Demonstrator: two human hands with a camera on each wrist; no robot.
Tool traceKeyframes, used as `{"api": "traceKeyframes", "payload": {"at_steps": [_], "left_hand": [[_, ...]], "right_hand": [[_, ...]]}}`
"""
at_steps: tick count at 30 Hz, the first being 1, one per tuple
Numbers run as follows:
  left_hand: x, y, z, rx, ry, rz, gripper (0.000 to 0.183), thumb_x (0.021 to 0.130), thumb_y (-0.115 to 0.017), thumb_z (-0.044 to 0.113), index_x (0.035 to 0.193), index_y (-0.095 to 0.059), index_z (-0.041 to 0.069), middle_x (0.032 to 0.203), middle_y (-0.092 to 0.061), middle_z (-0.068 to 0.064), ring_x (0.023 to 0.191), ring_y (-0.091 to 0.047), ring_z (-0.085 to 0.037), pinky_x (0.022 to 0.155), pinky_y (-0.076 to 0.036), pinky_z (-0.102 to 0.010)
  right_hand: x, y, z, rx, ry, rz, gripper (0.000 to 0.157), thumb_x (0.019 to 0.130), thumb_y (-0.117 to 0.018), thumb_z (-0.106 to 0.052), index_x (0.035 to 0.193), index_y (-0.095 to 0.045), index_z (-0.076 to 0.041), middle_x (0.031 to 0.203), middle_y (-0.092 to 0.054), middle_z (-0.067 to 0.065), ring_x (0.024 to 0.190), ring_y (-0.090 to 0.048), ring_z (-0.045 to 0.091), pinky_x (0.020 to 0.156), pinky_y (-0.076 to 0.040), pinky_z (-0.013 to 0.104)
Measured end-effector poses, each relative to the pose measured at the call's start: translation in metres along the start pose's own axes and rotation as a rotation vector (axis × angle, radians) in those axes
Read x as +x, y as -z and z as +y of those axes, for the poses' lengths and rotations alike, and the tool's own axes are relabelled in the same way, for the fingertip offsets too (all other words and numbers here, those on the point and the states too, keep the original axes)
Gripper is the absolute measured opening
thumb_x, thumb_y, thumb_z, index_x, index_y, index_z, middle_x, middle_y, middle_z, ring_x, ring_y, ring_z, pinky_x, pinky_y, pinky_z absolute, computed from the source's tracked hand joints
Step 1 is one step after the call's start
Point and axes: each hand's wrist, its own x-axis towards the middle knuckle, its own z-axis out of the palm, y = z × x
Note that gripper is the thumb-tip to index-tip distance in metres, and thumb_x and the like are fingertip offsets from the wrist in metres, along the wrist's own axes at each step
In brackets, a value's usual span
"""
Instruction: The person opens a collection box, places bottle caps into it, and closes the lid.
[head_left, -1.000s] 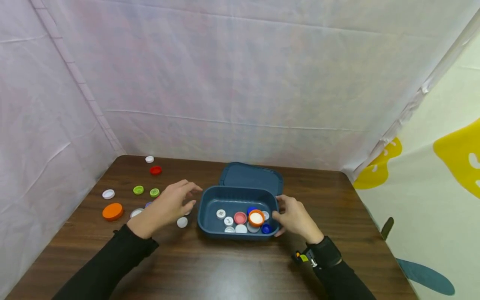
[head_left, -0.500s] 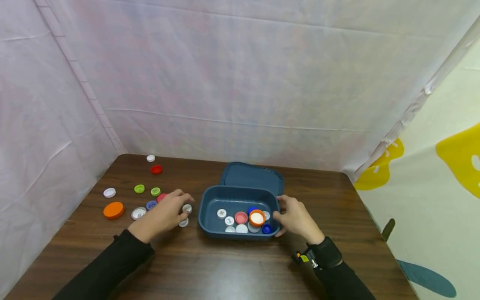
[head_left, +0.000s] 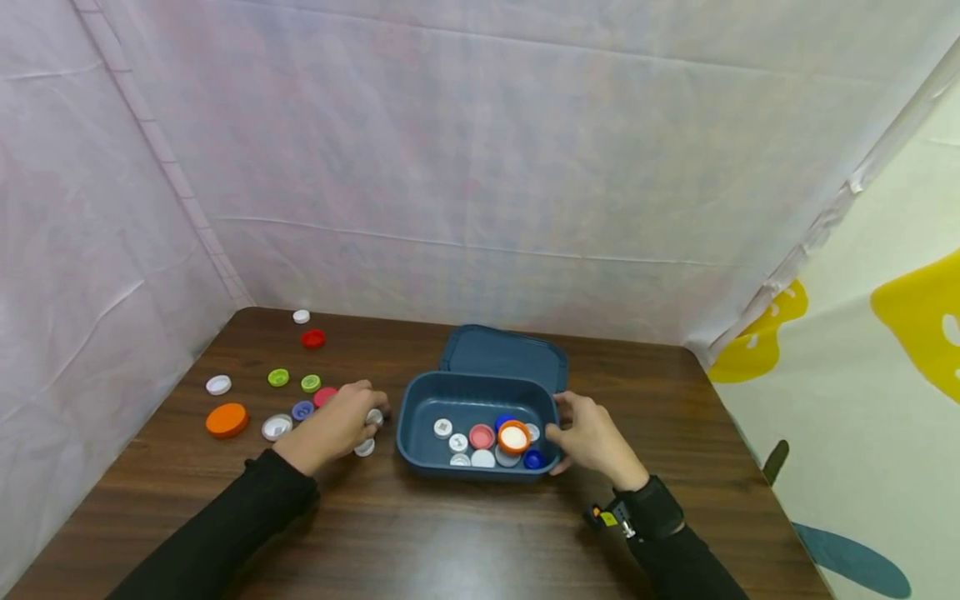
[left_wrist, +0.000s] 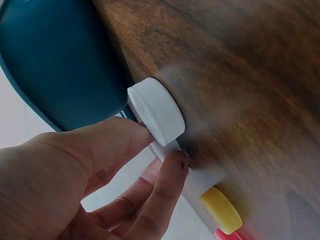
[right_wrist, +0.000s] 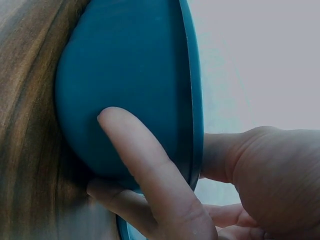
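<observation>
My left hand (head_left: 337, 427) is at a pair of white bottle caps left of the box. Its thumb and fingertips close around the farther white cap (head_left: 374, 417), which is partly hidden in the left wrist view. Just in front of the thumb, the nearer white cap (left_wrist: 157, 111) stands out large. My right hand (head_left: 596, 439) grips the right end of a dark blue plastic box (head_left: 420, 466), thumb at the rim and fingers along the outer wall (right_wrist: 125, 60). Inside the box lie several caps, among them a pink cap (head_left: 482, 436) and an orange one (head_left: 524, 447).
Left on the table lie several more caps, including an orange cap (head_left: 227, 421), a purple cap (head_left: 303, 410), green caps (head_left: 278, 378) and a red cap (head_left: 312, 339). The box's lid (head_left: 502, 354) lies behind it. White cloth (head_left: 480, 167) hangs behind the table.
My left hand has come back from near the box's left rim, down to the two white caps, and its fingertips have closed on the farther one. The right hand stays at the box.
</observation>
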Motion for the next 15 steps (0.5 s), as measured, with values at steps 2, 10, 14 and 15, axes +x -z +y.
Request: {"api": "traceKeyframes", "payload": {"at_steps": [2, 10, 14, 15], "left_hand": [[0.000, -0.001, -0.001, 0.000, -0.018, 0.019, 0.019, 0.094, -0.092, -0.002, 0.111, -0.085, 0.000, 0.105, -0.077, -0.016, 0.101, -0.078, -0.030, 0.089, -0.071, -0.049], [0.001, -0.005, -0.006, -0.013, -0.012, 0.034, 0.017, 0.095, -0.091, 0.000, 0.111, -0.085, 0.001, 0.105, -0.076, -0.017, 0.099, -0.077, -0.029, 0.089, -0.072, -0.051], [-0.002, 0.000, 0.002, -0.037, 0.026, 0.012, 0.017, 0.097, -0.090, 0.001, 0.113, -0.085, 0.002, 0.108, -0.077, -0.016, 0.101, -0.076, -0.027, 0.093, -0.071, -0.049], [-0.002, 0.001, 0.004, -0.034, 0.020, 0.017, 0.017, 0.097, -0.090, 0.001, 0.113, -0.084, 0.002, 0.109, -0.077, -0.016, 0.101, -0.076, -0.027, 0.092, -0.071, -0.048]], "right_hand": [[0.000, 0.000, 0.000, 0.001, 0.003, -0.002, 0.062, 0.106, -0.073, 0.001, 0.164, -0.054, 0.012, 0.141, -0.076, 0.036, 0.073, -0.084, 0.027, 0.059, -0.071, 0.047], [0.002, 0.000, 0.001, 0.005, 0.007, -0.005, 0.062, 0.107, -0.074, 0.000, 0.164, -0.053, 0.011, 0.143, -0.075, 0.036, 0.077, -0.085, 0.027, 0.060, -0.071, 0.047], [0.001, -0.001, 0.001, 0.003, 0.008, -0.002, 0.062, 0.106, -0.073, 0.001, 0.164, -0.053, 0.012, 0.144, -0.075, 0.036, 0.074, -0.084, 0.027, 0.060, -0.071, 0.047], [0.001, 0.000, 0.002, 0.000, 0.009, 0.000, 0.062, 0.106, -0.073, 0.001, 0.164, -0.054, 0.012, 0.144, -0.075, 0.037, 0.073, -0.084, 0.026, 0.059, -0.071, 0.047]]}}
